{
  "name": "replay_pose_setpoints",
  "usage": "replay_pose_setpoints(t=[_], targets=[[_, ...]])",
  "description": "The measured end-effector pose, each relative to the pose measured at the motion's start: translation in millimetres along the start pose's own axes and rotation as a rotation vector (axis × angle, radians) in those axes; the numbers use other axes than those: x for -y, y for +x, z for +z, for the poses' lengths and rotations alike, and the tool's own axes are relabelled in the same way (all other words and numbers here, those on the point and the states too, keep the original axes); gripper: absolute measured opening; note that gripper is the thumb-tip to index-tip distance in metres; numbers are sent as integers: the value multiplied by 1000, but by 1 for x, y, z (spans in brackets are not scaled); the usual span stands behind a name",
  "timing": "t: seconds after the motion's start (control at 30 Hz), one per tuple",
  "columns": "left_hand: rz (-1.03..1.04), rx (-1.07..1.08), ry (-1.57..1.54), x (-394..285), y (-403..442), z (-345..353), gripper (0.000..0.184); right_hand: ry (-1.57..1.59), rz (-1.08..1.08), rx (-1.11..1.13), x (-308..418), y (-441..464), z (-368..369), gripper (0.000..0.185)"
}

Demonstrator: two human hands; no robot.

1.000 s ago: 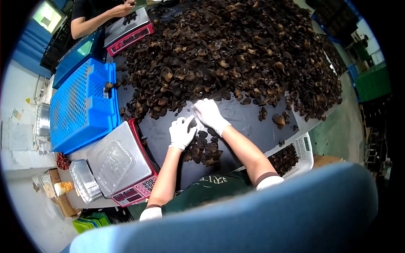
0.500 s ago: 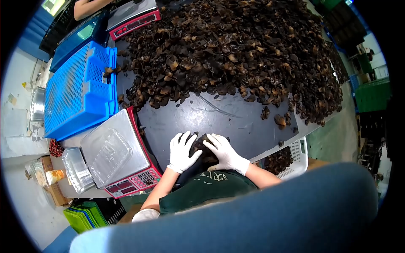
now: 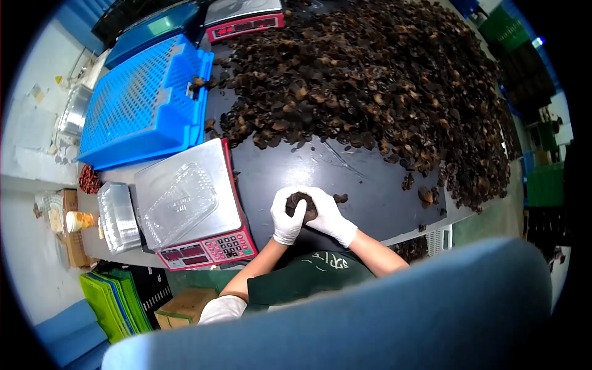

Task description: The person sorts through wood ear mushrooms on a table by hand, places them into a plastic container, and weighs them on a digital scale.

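My left hand [image 3: 287, 217] and my right hand [image 3: 327, 213], both in white gloves, are cupped together around a clump of dark wood ear mushrooms [image 3: 301, 205]. The clump shows between the thumbs and fingers, above the dark table [image 3: 265, 169] near its front edge. A small loose piece of mushroom [image 3: 340, 198] lies just right of my right hand. To the left of my hands stands a red-framed scale [image 3: 203, 246] with a clear plastic tray [image 3: 184, 200] on its plate.
A large pile of wood ear mushrooms [image 3: 370, 86] covers the table's far and right side. Blue plastic baskets [image 3: 132, 105] stand at the left, with a second scale [image 3: 246, 23] behind. Stacked clear trays [image 3: 117, 216] and a paper cup [image 3: 80, 221] sit at the far left.
My hands have come together from lying spread apart, and now enclose the mushroom clump. The view has shifted, and another person's arm at the top left is out of sight.
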State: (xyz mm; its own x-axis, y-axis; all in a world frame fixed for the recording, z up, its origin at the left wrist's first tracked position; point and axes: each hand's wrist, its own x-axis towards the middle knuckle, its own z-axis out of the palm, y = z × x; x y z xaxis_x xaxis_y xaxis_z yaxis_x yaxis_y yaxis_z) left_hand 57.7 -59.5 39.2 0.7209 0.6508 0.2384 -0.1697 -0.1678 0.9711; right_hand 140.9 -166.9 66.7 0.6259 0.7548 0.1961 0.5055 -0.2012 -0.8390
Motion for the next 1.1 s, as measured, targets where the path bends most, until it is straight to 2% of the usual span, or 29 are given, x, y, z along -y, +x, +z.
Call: replay_pose_setpoints(t=[0.07, 0.17, 0.23, 0.37, 0.47, 0.57, 0.63, 0.7, 0.77, 0.9, 0.97, 1.0, 1.03, 1.1], targets=[[56, -1, 98, -37, 24, -27, 26, 87, -6, 49, 28, 24, 5, 58], [142, -58, 278, -83, 55, -81, 24, 235, -183, 172, 75, 79, 27, 61], [143, -138, 410, -98, 69, -126, 23, 137, -285, 190, 112, 108, 45, 63], [-48, -356, 281, -80, 75, -216, 20, 222, -431, 301, 146, 152, 115, 61], [57, -345, 477, -75, 74, -265, 23, 103, -481, 365, 154, 163, 157, 64], [133, -206, 748, -62, 71, -296, 19, -102, -596, 334, 136, 165, 185, 70], [51, -154, 940, -60, 65, -310, 19, -236, -577, 393, 131, 167, 184, 80], [90, -158, 962, -49, 60, -331, 20, -314, -615, 367, 132, 169, 167, 85], [31, -151, 808, -48, 55, -345, 27, -261, -534, 473, 137, 170, 146, 97], [22, -155, 709, -56, 52, -351, 40, -143, -570, 513, 125, 170, 117, 105], [33, -213, 614, -64, 49, -347, 41, 78, -597, 471, 110, 168, 86, 88], [61, -197, 729, -68, 47, -351, 41, 34, -572, 401, 99, 158, 67, 82], [47, -256, 636, -73, 44, -349, 40, -38, -450, 401, 85, 147, 48, 77], [58, -301, 565, -86, 38, -339, 40, -85, -302, 258, 48, 119, 12, 61]])
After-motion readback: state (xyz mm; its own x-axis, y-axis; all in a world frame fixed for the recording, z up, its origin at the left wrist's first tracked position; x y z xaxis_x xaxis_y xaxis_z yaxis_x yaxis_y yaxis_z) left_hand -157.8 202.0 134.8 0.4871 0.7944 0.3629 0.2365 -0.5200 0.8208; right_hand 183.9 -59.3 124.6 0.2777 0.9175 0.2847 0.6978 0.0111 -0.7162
